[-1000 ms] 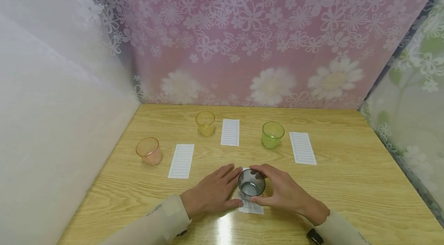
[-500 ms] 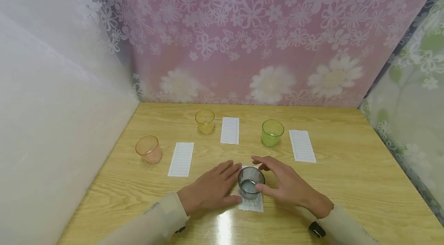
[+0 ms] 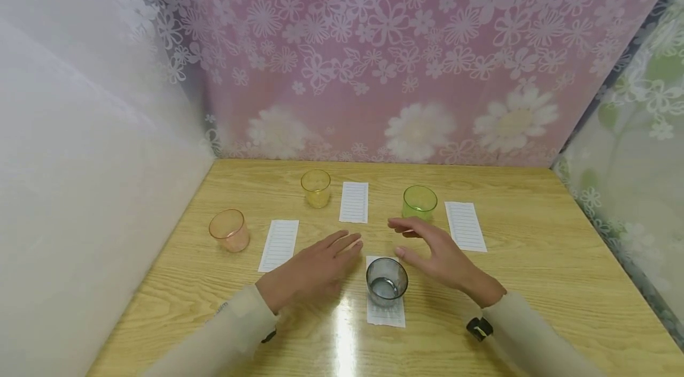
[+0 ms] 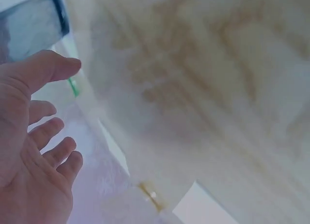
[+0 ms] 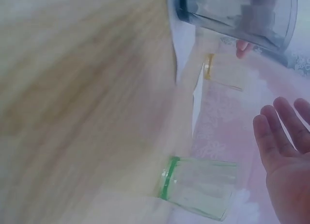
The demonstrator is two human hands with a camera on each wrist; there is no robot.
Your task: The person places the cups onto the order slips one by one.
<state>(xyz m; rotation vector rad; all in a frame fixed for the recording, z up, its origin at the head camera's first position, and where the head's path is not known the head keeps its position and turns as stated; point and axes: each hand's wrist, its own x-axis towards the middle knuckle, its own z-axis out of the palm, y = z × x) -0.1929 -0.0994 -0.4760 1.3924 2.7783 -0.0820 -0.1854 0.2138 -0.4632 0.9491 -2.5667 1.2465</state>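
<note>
A grey see-through glass cup [image 3: 387, 283] stands upright on a lined paper slip [image 3: 386, 316] near the front of the table. My left hand [image 3: 315, 267] is to its left, fingers extended, holding nothing. Beyond the cup and to its right is my right hand [image 3: 438, 252], fingers loosely bent and apart from the cup. Its fingertips overlap the lower part of a green cup [image 3: 419, 199] in the head view. In the right wrist view that hand [image 5: 290, 161] shows a bare palm, with the grey cup [image 5: 232, 15] at the top.
A pink-orange cup [image 3: 230, 231] stands at the left with a paper slip [image 3: 279, 245] beside it. Farther back are a yellow cup [image 3: 316, 189] and another slip [image 3: 354, 202]. One more slip [image 3: 466, 226] lies right of the green cup. A flowered curtain [image 3: 374, 56] borders the table's back.
My right hand has let go of the grey cup and moved away from it, toward the back. My left hand has drawn off to the left and back. The grey cup stays on its slip.
</note>
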